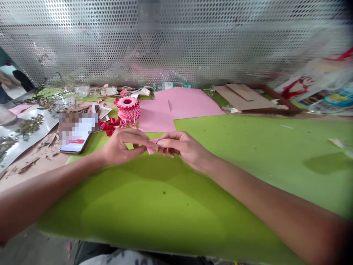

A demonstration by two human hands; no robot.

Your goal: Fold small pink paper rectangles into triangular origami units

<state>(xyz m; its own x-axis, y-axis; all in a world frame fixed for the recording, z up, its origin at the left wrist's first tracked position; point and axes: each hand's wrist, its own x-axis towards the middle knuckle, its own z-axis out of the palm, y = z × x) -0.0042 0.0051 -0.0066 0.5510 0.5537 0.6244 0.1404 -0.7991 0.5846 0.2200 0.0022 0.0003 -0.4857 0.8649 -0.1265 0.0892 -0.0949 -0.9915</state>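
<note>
A small folded piece of pink paper [151, 149] is held between both hands above the green table surface [165, 206]. My left hand [126, 144] pinches its left side, and my right hand [179, 145] pinches its right side with thumb and fingers. Just behind my left hand stand a ring-shaped stack of folded pink paper [128, 109] and some red folded pieces [110, 126]. Flat pink sheets [190, 103] lie beyond the hands.
A phone [75, 138] lies left, near dried plant bits. Brown cardboard [244, 97] rests in a tray at the back right, beside plastic bags [317, 84]. A plastic bottle [168, 85] lies against the perforated metal panel [193, 44].
</note>
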